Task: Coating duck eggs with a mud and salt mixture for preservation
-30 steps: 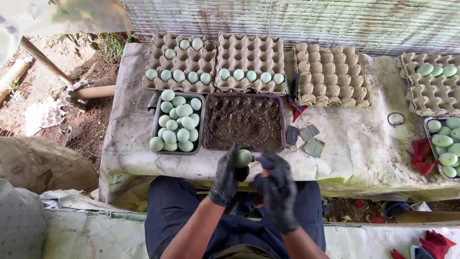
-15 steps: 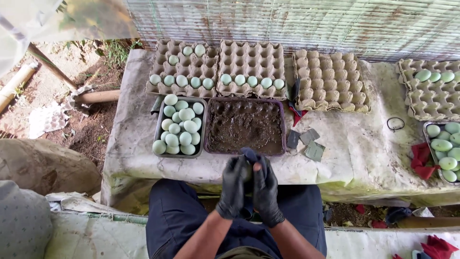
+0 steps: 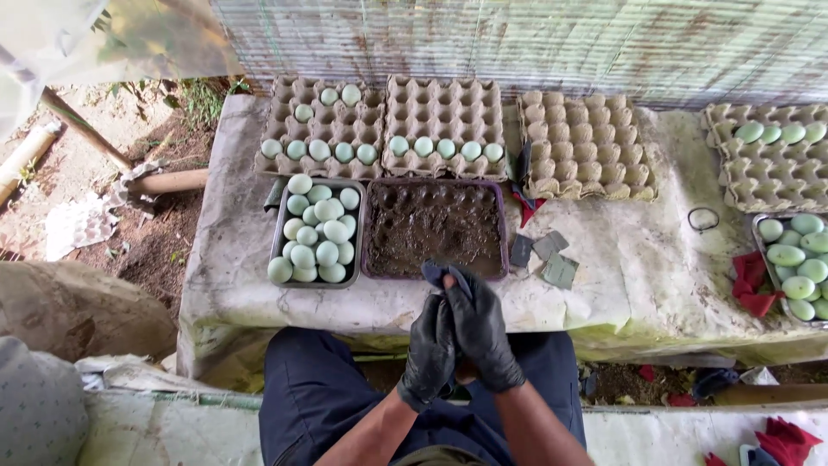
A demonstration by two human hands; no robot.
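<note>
Both my hands wear black gloves and are pressed together just below the table's front edge. My left hand (image 3: 429, 349) is cupped around a pale green egg, which is now hidden between the palms. My right hand (image 3: 483, 332) wraps over it with a grey-blue pad (image 3: 444, 274) whose corner sticks out above the fingers. Right in front of the hands lies a metal tray of dark mud (image 3: 435, 229). To its left stands a metal tray (image 3: 278, 226) heaped with several pale green eggs (image 3: 317, 237).
Along the back are cardboard egg cartons: two partly filled (image 3: 323, 129) (image 3: 444, 125), one empty (image 3: 586, 147), one far right (image 3: 772, 155). Grey pads (image 3: 548, 255) lie right of the mud tray. A ring (image 3: 703, 218), red cloths (image 3: 752, 280) and another egg tray (image 3: 798, 263) are at right.
A second ago the egg showed between my parted hands. The hands have since closed together over it, and the grey-blue pad now covers it.
</note>
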